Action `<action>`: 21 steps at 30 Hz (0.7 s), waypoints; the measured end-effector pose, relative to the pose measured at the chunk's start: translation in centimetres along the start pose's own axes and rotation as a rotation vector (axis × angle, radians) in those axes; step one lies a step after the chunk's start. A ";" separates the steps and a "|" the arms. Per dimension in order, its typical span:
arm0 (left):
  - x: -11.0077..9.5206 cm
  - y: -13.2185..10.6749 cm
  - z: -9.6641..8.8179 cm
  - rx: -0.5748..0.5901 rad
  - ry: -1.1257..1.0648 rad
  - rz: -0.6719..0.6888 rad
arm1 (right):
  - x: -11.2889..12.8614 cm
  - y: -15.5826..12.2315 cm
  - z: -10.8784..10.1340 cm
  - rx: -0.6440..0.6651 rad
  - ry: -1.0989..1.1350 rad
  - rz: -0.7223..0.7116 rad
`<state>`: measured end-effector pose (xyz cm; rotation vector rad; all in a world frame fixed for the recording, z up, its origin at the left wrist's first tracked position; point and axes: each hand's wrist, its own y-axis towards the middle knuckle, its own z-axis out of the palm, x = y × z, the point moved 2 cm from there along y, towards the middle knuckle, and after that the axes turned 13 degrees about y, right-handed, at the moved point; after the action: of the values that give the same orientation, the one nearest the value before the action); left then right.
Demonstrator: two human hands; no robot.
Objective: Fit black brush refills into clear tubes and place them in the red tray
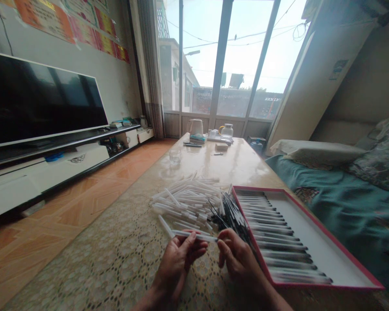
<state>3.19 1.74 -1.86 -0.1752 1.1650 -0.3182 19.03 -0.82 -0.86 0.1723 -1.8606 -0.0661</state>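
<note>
My left hand pinches a clear plastic tube between thumb and fingers, and the tube points right. My right hand is curled close to the tube's right end, and its fingertips hide whatever may lie in them. Ahead of my hands lies a loose pile of white plastic tubes. Beside it is a heap of thin black-bristled brushes. To the right, a red-rimmed white box holds a row of several tubed brushes, and my right hand is next to its left edge.
The long table has a lace-patterned mat over its near part. A glass tumbler, white kettle and glass jug stand farther along. A teal-covered bed runs along the right side; a television stands left.
</note>
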 end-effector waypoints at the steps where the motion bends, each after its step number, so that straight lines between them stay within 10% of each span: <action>1: 0.0 0.0 0.0 0.000 -0.002 0.001 | 0.0 0.0 0.0 0.008 0.005 -0.003; 21: 0.2 0.0 -0.1 0.013 -0.010 -0.001 | -0.4 0.1 0.0 0.011 -0.017 -0.001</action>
<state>3.21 1.64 -2.07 -0.1660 1.1527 -0.3251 19.14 -0.71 -1.23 0.1808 -1.8785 -0.0579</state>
